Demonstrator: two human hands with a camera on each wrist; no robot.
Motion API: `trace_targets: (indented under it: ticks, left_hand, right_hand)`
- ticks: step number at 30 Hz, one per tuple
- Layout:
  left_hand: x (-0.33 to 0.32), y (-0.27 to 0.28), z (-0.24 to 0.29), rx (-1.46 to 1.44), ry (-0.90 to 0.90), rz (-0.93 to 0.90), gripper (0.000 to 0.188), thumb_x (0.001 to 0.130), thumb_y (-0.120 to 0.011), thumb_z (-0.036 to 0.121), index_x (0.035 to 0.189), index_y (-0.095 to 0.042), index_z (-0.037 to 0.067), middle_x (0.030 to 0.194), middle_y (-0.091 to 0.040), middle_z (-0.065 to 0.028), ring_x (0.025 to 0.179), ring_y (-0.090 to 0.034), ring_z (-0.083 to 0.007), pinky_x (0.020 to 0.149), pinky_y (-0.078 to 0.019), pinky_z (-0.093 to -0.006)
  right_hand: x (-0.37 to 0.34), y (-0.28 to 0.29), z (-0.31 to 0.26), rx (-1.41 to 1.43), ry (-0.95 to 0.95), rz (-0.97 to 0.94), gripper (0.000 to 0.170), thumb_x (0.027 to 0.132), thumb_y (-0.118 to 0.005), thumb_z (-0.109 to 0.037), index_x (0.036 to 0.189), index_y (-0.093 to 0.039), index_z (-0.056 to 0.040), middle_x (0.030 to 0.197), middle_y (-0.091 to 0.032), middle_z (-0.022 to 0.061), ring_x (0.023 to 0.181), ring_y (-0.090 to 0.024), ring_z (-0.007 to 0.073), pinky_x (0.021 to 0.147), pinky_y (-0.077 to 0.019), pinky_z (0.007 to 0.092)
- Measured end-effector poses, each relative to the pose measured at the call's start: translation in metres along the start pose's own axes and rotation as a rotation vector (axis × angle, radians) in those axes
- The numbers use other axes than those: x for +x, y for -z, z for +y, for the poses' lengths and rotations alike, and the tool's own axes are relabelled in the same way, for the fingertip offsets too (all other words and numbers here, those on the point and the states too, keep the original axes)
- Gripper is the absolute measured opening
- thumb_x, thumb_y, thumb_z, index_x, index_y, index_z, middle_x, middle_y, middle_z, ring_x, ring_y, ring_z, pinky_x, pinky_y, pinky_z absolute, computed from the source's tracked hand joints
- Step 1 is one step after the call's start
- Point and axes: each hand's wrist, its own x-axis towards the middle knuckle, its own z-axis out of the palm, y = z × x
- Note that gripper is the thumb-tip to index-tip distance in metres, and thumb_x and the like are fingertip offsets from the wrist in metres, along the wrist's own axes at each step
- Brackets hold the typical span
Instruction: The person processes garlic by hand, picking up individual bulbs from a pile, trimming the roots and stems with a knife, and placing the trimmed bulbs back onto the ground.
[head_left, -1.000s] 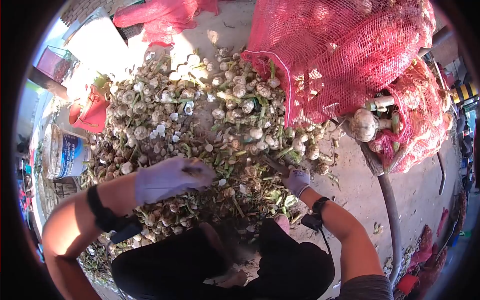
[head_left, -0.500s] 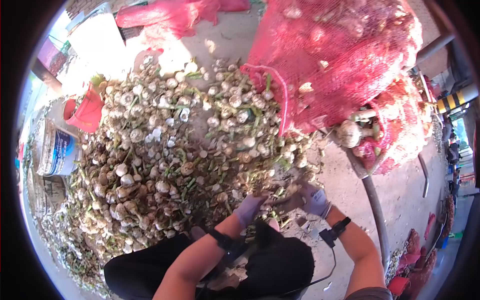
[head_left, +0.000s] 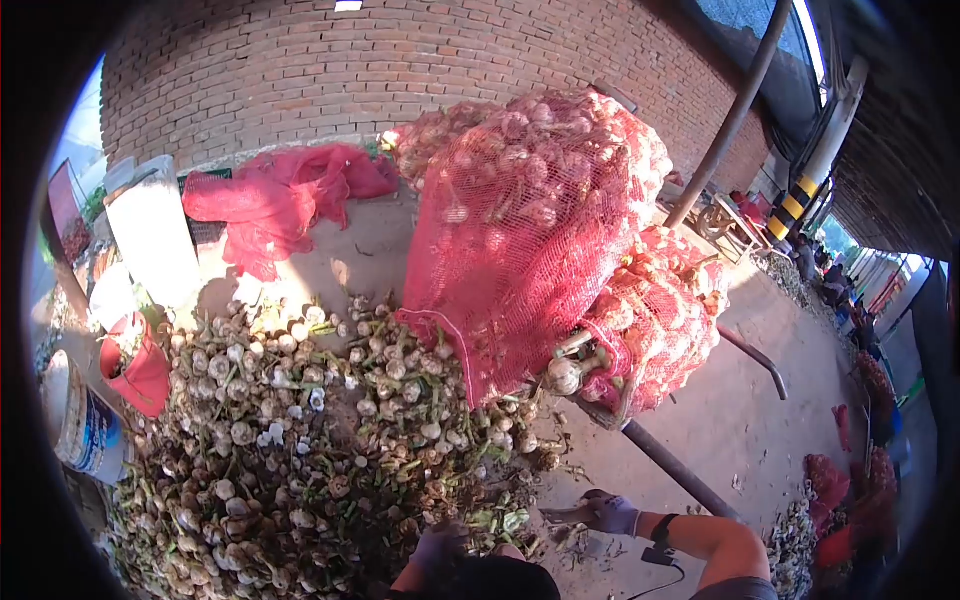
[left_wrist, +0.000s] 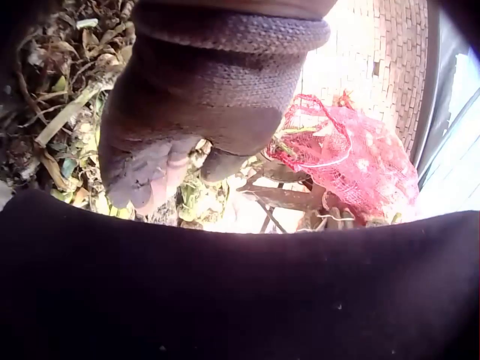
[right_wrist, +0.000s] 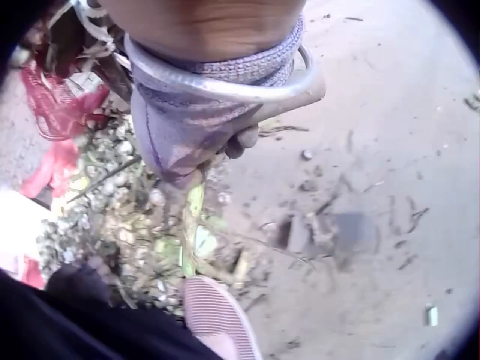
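Note:
My right hand [head_left: 610, 514], in a pale purple glove, grips a knife at the lower right of the head view. Its flat blade [head_left: 566, 515] points left, towards the garlic pile. In the right wrist view the wooden handle [right_wrist: 296, 100] sticks out behind the hand, and a green garlic stalk [right_wrist: 192, 225] shows just below the fingers. My left hand [left_wrist: 187, 127], in a soiled glove, has loosely bent fingers with a gap to the thumb, nothing visible between them. In the head view it is low, beside the dark trouser leg. Garlic bulbs [head_left: 240, 435] lie heaped in front of me.
A large red mesh sack [head_left: 520, 240] of garlic stands ahead, a smaller one [head_left: 665, 330] on its right. Metal poles [head_left: 685, 475] extend beneath them. On the left are a red bucket [head_left: 135, 370] and a paint pail [head_left: 85, 425]. A brick wall [head_left: 330, 80] closes the back.
The head view has tilted up, bringing in the wall. My left hand came from over the pile to near the right hand, then back beside the leg. The right hand keeps the knife.

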Motion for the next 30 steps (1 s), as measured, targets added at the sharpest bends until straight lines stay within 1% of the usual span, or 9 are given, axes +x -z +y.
trace_targets:
  ticks: [8, 10, 11, 13, 15, 18, 20, 23, 30]
  left_hand:
    - [0.000, -0.049, -0.002, -0.147, 0.014, -0.253, 0.034, 0.092, -0.058, 0.022, 0.124, -0.055, 0.009, 0.114, -0.063, -0.0075, 0.103, -0.063, -0.0234, 0.078, -0.0539, -0.0363]
    - [-0.009, -0.039, -0.004, 0.539, -0.537, -0.160, 0.040, 0.095, -0.053, 0.029, 0.129, -0.050, 0.010, 0.124, -0.058, -0.0089, 0.118, -0.055, -0.0242, 0.092, -0.0501, -0.0371]
    - [-0.015, -0.047, 0.004, 0.526, -0.518, -0.139, 0.040, 0.095, -0.053, 0.029, 0.129, -0.050, 0.010, 0.124, -0.058, -0.0089, 0.118, -0.055, -0.0242, 0.092, -0.0501, -0.0371]
    - [-0.032, -0.078, 0.046, -0.785, 0.092, -0.254, 0.040, 0.094, -0.058, 0.022, 0.130, -0.047, 0.007, 0.122, -0.058, -0.0108, 0.112, -0.059, -0.0255, 0.089, -0.0515, -0.0362]
    - [-0.052, -0.095, 0.070, 0.059, -0.407, 0.018, 0.045, 0.090, -0.064, 0.014, 0.130, -0.045, 0.006, 0.121, -0.056, -0.0094, 0.110, -0.058, -0.0216, 0.090, -0.0502, -0.0333]
    - [-0.043, -0.079, 0.073, 0.130, -0.445, 0.218, 0.055, 0.085, -0.069, 0.011, 0.132, -0.041, 0.004, 0.122, -0.054, -0.0087, 0.112, -0.054, -0.0169, 0.096, -0.0461, -0.0317]
    - [-0.037, -0.079, 0.082, 0.645, -0.734, 0.247, 0.062, 0.082, -0.072, 0.008, 0.134, -0.038, 0.006, 0.120, -0.053, -0.0083, 0.108, -0.054, -0.0152, 0.094, -0.0464, -0.0315]
    - [-0.025, -0.074, 0.067, 0.227, -0.654, 0.099, 0.066, 0.078, -0.077, 0.010, 0.131, -0.038, 0.006, 0.120, -0.053, -0.0084, 0.109, -0.055, -0.0151, 0.094, -0.0470, -0.0327]
    - [-0.044, -0.060, 0.055, 0.402, -0.489, 0.166, 0.073, 0.071, -0.083, 0.018, 0.128, -0.038, 0.005, 0.116, -0.056, -0.0115, 0.096, -0.061, -0.0170, 0.085, -0.0524, -0.0305]
  right_hand:
    - [0.132, 0.024, -0.156, 0.245, 0.722, 0.350, 0.042, 0.081, -0.072, -0.019, 0.115, -0.056, -0.0015, 0.131, -0.052, 0.0198, 0.101, -0.063, 0.0354, 0.080, -0.0553, 0.0383]
    - [0.149, 0.020, -0.163, 0.425, 0.935, 0.412, 0.035, 0.080, -0.072, -0.014, 0.109, -0.056, -0.0019, 0.131, -0.054, 0.0196, 0.102, -0.063, 0.0351, 0.081, -0.0549, 0.0395]
    - [0.148, 0.031, -0.169, 0.460, 0.920, 0.323, 0.025, 0.081, -0.070, -0.007, 0.100, -0.055, -0.0016, 0.127, -0.057, 0.0205, 0.104, -0.062, 0.0348, 0.082, -0.0542, 0.0397]
    - [0.158, 0.040, -0.168, 0.506, 0.943, 0.185, 0.033, 0.074, -0.075, -0.010, 0.101, -0.058, -0.0014, 0.131, -0.054, 0.0209, 0.108, -0.060, 0.0370, 0.090, -0.0507, 0.0420]
    - [0.164, 0.039, -0.169, 0.737, 0.869, 0.225, 0.031, 0.072, -0.075, -0.007, 0.096, -0.057, -0.0011, 0.126, -0.056, 0.0224, 0.107, -0.060, 0.0366, 0.088, -0.0506, 0.0416]
    - [0.167, 0.024, -0.159, 0.776, 0.676, 0.223, 0.028, 0.067, -0.074, -0.005, 0.088, -0.057, -0.0020, 0.112, -0.060, 0.0181, 0.098, -0.063, 0.0337, 0.080, -0.0520, 0.0412]
    - [0.161, 0.027, -0.161, 0.526, 0.464, 0.201, 0.029, 0.060, -0.072, -0.009, 0.085, -0.058, -0.0026, 0.107, -0.061, 0.0148, 0.096, -0.063, 0.0326, 0.077, -0.0519, 0.0406]
    - [0.157, 0.020, -0.167, 0.199, 0.495, 0.294, 0.041, 0.055, -0.074, -0.022, 0.089, -0.060, -0.0034, 0.105, -0.057, 0.0125, 0.088, -0.061, 0.0297, 0.073, -0.0503, 0.0402]
    - [0.138, 0.026, -0.189, 0.085, 0.484, 0.256, 0.045, 0.055, -0.074, -0.023, 0.093, -0.059, -0.0038, 0.099, -0.056, 0.0124, 0.085, -0.061, 0.0294, 0.071, -0.0500, 0.0393]
